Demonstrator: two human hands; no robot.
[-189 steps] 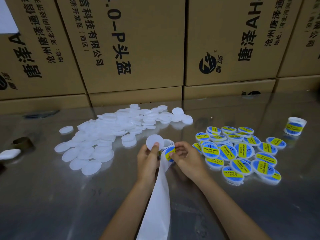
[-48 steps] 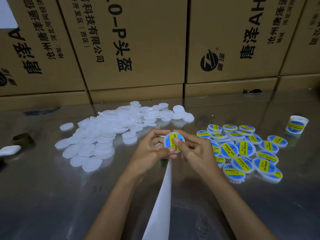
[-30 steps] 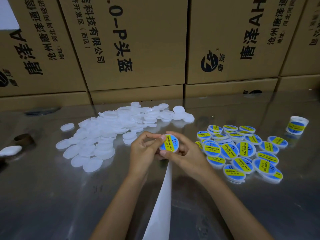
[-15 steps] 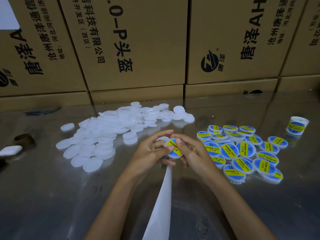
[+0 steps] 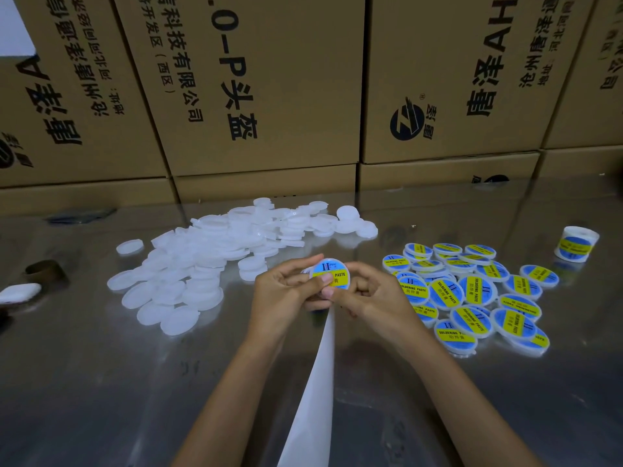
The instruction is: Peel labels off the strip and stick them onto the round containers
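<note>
Both my hands hold one round white container (image 5: 331, 272) with a blue and yellow label above the table's middle. My left hand (image 5: 286, 291) grips its left side with its thumb pressing on the label. My right hand (image 5: 369, 294) curls round its right side, thumb at the lower edge. The white backing strip (image 5: 317, 392) hangs from under my hands toward the bottom edge. A pile of unlabelled white containers (image 5: 215, 254) lies to the left. Several labelled containers (image 5: 472, 294) lie to the right.
A roll of labels (image 5: 576, 244) stands at the far right. A brown ring (image 5: 45, 270) and a white object (image 5: 18, 293) lie at the left edge. Stacked cardboard boxes (image 5: 263, 96) wall off the back of the reflective metal table (image 5: 101, 382).
A label came off the strip and onto the container between my hands. In the last second I have turned the container and moved my thumbs over its label.
</note>
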